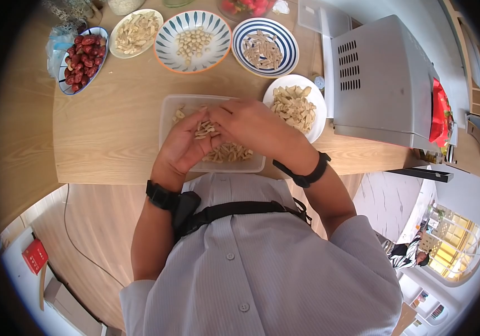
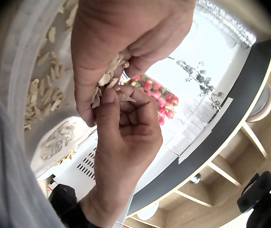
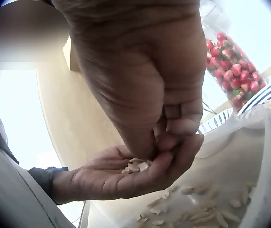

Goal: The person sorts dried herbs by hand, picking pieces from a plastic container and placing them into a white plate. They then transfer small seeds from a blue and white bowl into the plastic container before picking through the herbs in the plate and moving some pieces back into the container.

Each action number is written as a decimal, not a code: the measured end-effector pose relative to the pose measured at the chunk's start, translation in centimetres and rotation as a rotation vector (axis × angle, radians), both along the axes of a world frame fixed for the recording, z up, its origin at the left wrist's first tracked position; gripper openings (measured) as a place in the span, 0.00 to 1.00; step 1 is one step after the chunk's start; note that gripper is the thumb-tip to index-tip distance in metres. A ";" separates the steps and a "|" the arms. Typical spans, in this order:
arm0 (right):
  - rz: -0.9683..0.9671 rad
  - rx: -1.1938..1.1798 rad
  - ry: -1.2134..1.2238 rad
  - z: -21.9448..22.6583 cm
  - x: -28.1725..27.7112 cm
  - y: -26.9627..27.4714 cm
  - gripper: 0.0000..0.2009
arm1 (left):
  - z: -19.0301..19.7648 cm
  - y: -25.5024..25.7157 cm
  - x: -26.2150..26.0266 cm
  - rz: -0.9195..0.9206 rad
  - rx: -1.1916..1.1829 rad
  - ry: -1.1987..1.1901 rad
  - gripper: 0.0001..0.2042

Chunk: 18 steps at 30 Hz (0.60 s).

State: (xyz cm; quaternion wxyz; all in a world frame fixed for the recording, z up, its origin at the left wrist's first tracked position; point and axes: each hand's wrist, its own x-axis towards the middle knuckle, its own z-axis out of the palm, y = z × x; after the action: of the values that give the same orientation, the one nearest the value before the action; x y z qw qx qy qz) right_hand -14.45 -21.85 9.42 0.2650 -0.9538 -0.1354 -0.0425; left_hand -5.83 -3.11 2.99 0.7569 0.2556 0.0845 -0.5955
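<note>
My left hand (image 1: 178,148) is cupped palm up above a clear plastic container (image 1: 165,120), holding a small heap of pale dried slices (image 1: 206,130). Over that palm, my right hand (image 1: 262,126) reaches in from the right, and its thumb and fingers pinch a thin pale slice (image 2: 128,98) in the left wrist view. The fingertips of both hands meet around the heap, as the right wrist view also shows. Beneath them, more pale slices (image 1: 229,152) lie loose on the container's floor. Part of the container is hidden behind the hands.
A white plate (image 1: 319,126) of larger pale slices stands right of the container. Behind are a blue-striped plate (image 1: 293,56), a leaf-patterned bowl (image 1: 164,56), a small plate (image 1: 118,50) and a dish of red dates (image 1: 85,61). A grey appliance (image 1: 385,78) borders the right.
</note>
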 end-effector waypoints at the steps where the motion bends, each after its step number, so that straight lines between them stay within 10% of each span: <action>1: 0.003 -0.010 0.016 0.2 0.1 0.0 0.14 | -0.1 0.0 0.1 -0.005 -0.011 -0.004 0.17; 18: -0.092 0.198 0.090 0.9 -0.1 -1.1 0.11 | 0.7 -0.1 0.1 -0.029 0.023 -0.122 0.14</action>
State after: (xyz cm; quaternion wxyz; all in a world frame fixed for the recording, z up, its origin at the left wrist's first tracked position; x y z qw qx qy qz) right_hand -14.54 -22.98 10.34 0.3613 -0.9292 -0.0744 -0.0250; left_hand -5.72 -3.17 3.66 0.7490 0.3011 0.0412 -0.5888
